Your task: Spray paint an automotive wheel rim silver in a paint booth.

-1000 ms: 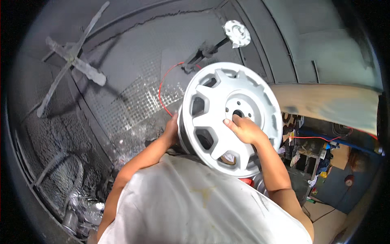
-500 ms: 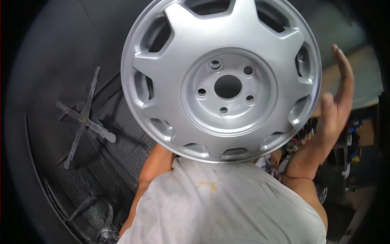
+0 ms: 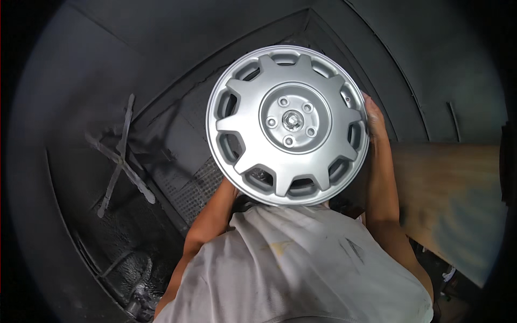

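A silver alloy wheel (image 3: 250,148), without a tyre, is held up in front of my body with its face toward me. Bolt holes ring its round centre opening. My right hand (image 3: 375,114) is closed on the rim at the right side, its fingers partly hidden behind the edge. From the lower left, my left hand (image 3: 232,186) reaches behind the rim and supports the wheel there; its fingers are out of sight behind it.
On the left, a coated cross-shaped stand (image 3: 121,160) with several arms rises in a dark, paint-covered space. A ridged mat (image 3: 202,188) lies behind the wheel. A brown panel (image 3: 447,199) stands at the right. Dark walls surround the far side.
My right hand, open and apart from the wheel before, now grips its right rim. The wheel has moved lower in the view and looks smaller. The brown panel shows more fully.
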`<state>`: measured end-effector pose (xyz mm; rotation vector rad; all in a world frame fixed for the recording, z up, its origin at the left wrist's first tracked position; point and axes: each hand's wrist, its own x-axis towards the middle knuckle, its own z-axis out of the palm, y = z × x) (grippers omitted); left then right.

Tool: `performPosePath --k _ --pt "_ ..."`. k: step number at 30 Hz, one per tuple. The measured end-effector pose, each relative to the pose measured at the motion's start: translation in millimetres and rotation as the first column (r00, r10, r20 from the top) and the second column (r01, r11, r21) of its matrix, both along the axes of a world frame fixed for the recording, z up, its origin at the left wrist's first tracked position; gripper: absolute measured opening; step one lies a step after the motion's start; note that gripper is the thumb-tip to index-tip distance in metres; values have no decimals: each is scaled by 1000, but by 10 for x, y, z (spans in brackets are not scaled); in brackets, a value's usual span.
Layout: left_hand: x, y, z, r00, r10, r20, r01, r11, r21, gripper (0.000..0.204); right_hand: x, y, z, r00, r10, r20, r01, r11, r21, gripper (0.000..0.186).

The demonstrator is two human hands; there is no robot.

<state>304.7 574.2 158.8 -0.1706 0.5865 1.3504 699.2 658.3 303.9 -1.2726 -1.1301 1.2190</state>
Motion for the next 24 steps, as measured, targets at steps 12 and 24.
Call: performPosePath --k 12,24 --pt "-64 -85 -440 995 -80 -56 79 997 -19 59 143 -380 -673 754 -427 -500 311 902 -300 82" --pt "-868 -3124 -1599 -62 -863 -502 871 199 -449 53 -1139 -4570 -2296 970 -137 202 224 827 -516 61"
